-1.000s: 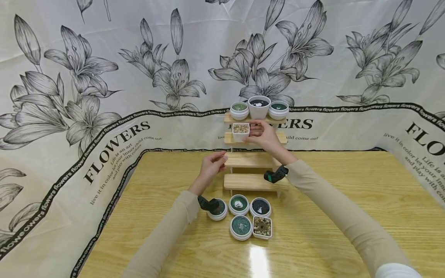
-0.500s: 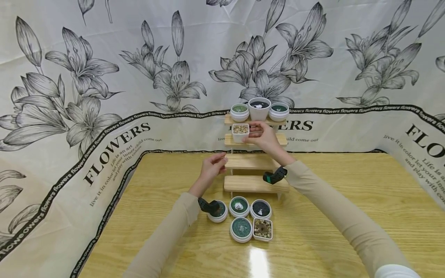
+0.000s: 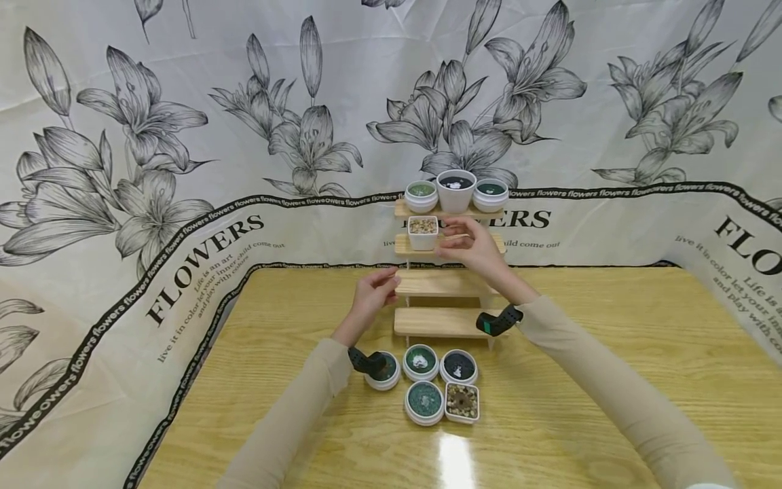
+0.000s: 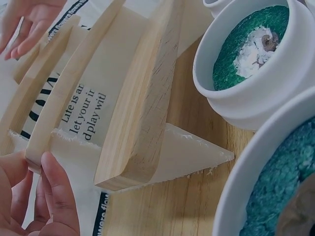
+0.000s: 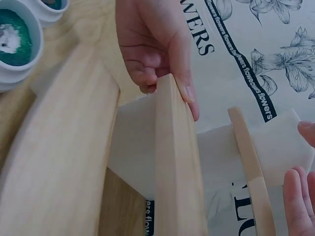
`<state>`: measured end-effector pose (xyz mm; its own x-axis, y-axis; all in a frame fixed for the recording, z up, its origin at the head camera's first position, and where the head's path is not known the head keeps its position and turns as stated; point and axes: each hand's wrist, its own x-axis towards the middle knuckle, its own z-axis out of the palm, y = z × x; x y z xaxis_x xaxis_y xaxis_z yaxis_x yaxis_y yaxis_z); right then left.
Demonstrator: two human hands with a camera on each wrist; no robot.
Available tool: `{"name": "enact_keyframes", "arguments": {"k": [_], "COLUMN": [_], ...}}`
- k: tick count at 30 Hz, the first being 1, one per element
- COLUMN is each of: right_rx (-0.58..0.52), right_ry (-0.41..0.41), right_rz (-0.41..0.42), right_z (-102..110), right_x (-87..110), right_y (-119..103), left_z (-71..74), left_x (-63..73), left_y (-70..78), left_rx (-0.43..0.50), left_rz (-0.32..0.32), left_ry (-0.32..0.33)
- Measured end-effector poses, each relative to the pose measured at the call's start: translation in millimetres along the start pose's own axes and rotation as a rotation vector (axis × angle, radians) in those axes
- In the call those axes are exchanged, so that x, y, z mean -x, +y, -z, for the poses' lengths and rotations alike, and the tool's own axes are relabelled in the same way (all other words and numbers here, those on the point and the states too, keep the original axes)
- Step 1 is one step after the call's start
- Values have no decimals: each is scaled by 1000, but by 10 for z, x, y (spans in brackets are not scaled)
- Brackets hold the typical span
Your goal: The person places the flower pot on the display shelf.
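My left hand [image 3: 371, 292] pinches the left end of a wooden shelf [image 4: 59, 108], the second tier from the bottom of a stepped display stand [image 3: 449, 322]. Close beside a small square white pot [image 3: 422, 239] filled with pebbles, my right hand [image 3: 475, 250] has its fingers apart and slightly bent, with a gap to the pot. That pot stands upright on the left part of the second shelf from the top. In the right wrist view, the right hand's fingertips [image 5: 293, 191] show at the right edge, holding nothing.
On the top shelf sit two round pots [image 3: 421, 200] with a taller white pot [image 3: 455, 197] between them. Several round pots [image 3: 424, 403] and a square pebble pot [image 3: 462, 402] stand on the table before the stand. A patterned cloth [image 3: 330, 231] hangs behind.
My right hand has let go of the square pot and drawn back slightly to the right. The pot stays on the shelf. My left hand keeps its hold on the shelf end.
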<state>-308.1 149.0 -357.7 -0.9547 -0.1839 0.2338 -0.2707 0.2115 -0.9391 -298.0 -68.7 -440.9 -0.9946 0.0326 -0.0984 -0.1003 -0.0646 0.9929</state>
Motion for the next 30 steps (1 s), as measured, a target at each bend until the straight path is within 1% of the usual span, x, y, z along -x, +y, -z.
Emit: {"name": "enact_keyframes", "arguments": {"k": [5,11,13,18,23,28,30], "right_rx": [0,-9,-15,-27,-49,-44,-38], "right_ry": [-16,-33,-51,-93,-107,-115,-113], "right_rz": [39,51,53,46,89,131,133], "right_z": [59,98,100,92,104,117,122], "right_x": [187,362,435,639,787,907,959], "right_y": [16,30,44,158,273,323,337], "left_z": [6,2,0,3,-1,-8,-10], "left_x": [5,13,17,31,37,34,32], "left_y": [-2,22,32,33,28,31,36], "left_rx": [-9,2,4,7,9,6,4], "left_rz": [17,1,-1,17,20,28,27], "left_ry": [1,-2,-5,-1,-2,8,6]}}
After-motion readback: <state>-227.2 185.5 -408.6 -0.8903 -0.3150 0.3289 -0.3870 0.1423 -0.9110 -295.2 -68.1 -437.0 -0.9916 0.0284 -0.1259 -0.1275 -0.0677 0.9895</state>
